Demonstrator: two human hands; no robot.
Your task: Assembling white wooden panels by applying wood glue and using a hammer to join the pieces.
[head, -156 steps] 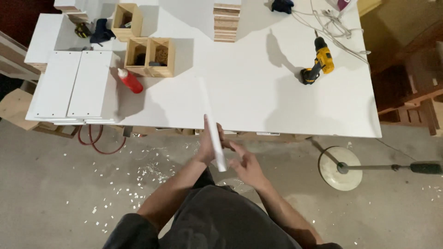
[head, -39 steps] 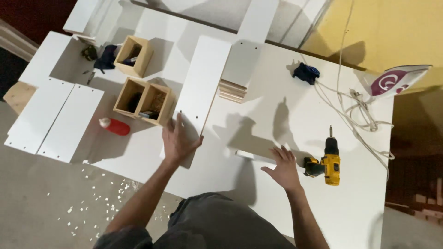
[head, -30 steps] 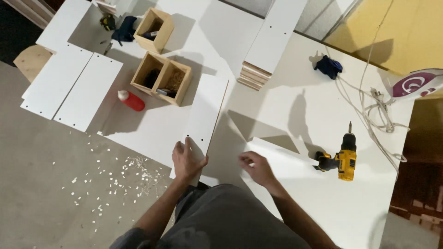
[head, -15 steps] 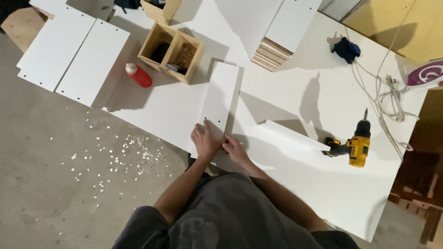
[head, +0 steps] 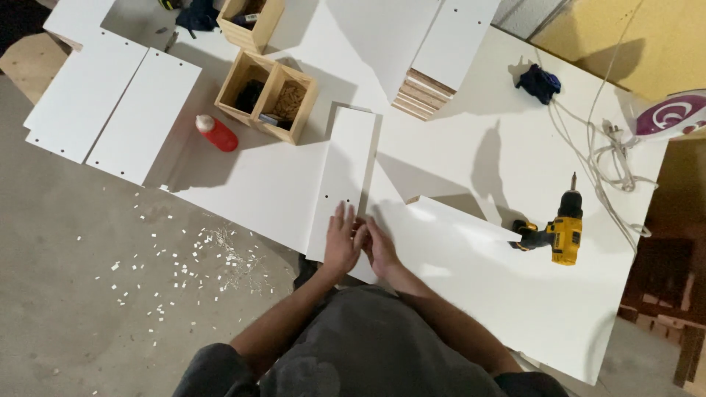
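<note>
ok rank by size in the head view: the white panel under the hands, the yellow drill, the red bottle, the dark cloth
1. white panel
2. yellow drill
3. red bottle and dark cloth: these look about alike, so they are not ranked.

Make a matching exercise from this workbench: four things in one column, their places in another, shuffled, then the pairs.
1 red bottle
2 yellow drill
3 dark cloth
4 white panel

A under both hands
B far side, by the coiled cord
C left of the wooden box
D right of the person's hands, near the table's right end

Pairs: 1-C, 2-D, 3-B, 4-A
</note>
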